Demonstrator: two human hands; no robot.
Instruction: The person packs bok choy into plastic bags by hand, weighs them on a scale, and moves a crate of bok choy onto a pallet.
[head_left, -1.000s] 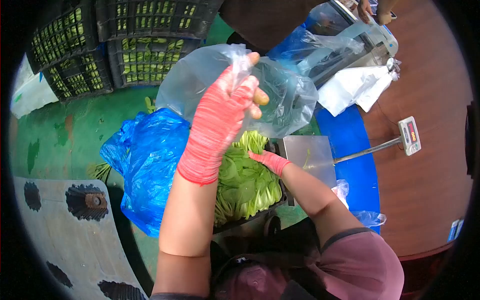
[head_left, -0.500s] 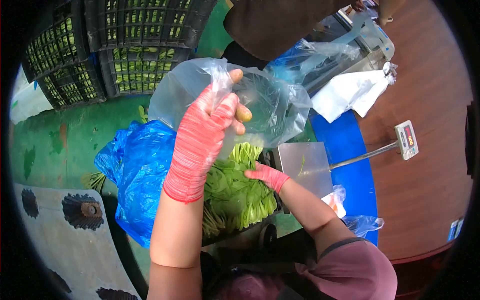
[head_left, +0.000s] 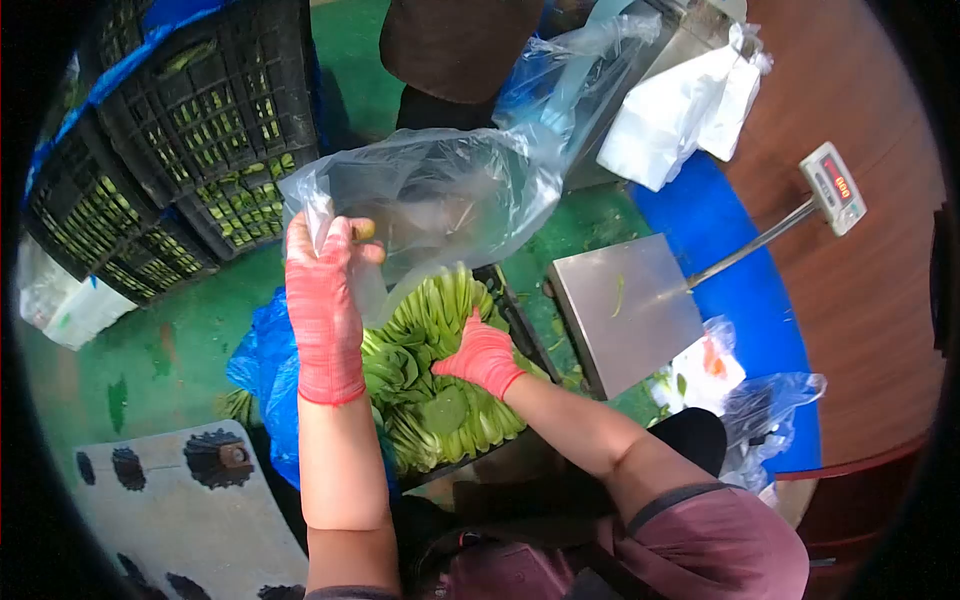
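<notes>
My left hand [head_left: 328, 305], in a red-and-white glove with bare fingertips, grips one edge of a clear plastic bag [head_left: 440, 195]. The bag hangs wide to the right, above a black crate [head_left: 525, 325] of leafy greens [head_left: 400, 370]. Down among the greens rests my right hand [head_left: 482, 358], gloved the same way, its thumb apart and its other fingertips hidden by leaves. I cannot make out whether it grips any. A blue plastic bag [head_left: 270, 360] lies along the crate's left side.
Right of the crate is a scale's metal plate [head_left: 630, 315] with its display [head_left: 835, 188]. White bags [head_left: 680, 105] lie on the table edge. Black crates of greens [head_left: 215, 120] stand upper left. A person's dark clothing [head_left: 455, 50] shows at the top. A grey board [head_left: 200, 510] is lower left.
The view has shifted, showing more of the crate and the scale plate. My left hand has moved left and down with the clear bag. My right hand now lies farther over the greens.
</notes>
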